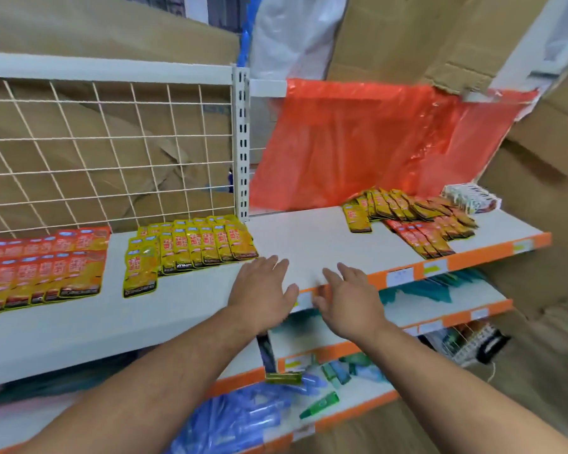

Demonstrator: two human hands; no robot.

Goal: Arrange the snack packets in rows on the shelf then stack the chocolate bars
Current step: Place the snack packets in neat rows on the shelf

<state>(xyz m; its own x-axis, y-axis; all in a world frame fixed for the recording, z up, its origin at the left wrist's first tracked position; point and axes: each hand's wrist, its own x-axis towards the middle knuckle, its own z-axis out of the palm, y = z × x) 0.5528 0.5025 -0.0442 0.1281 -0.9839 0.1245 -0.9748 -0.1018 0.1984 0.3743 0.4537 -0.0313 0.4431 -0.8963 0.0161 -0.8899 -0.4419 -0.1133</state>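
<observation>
On the white shelf [309, 237], red-orange snack packets [43, 267] lie in two rows at the far left. Yellow snack packets [191, 247] lie in rows beside them. A loose heap of yellow and red packets [410, 217] sits at the right, with white chocolate bar boxes [473, 196] behind it. My left hand [263, 290] hovers flat over the bare middle of the shelf, fingers apart, holding nothing. My right hand [345, 299] is at the shelf's front edge, fingers spread, also empty.
A white wire grid [112, 149] backs the left shelf and an orange plastic sheet [374, 142] backs the right. Lower shelves hold teal, blue and green items [309, 381]. Cardboard boxes [538, 224] stand at the right and behind.
</observation>
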